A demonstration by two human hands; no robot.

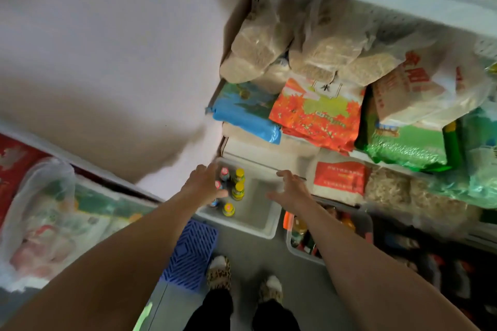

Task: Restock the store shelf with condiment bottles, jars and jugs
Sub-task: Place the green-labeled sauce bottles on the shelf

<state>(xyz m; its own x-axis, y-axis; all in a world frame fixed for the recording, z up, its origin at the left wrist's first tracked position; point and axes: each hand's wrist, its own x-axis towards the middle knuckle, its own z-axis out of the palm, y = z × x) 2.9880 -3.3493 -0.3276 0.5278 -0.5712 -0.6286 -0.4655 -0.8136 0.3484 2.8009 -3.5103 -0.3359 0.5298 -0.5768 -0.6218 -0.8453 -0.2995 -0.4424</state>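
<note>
grey floor (242,247), both hands over bin (265,227), fingers spread

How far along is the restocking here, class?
Done: nothing plainly shelved; the shelves show only sacks of grain. In hand: the left hand touches small yellow- and red-capped bottles inside the mostly empty white plastic bin; the right hand hovers open. Left: those bottles, plus the fuller clear bin.

A small grocery shop. Metal shelving with a perforated back panel (403,21) holds stacked sacks of rice (317,113) and grain. Plastic bins of condiment bottles (238,191) sit on the floor.
</note>
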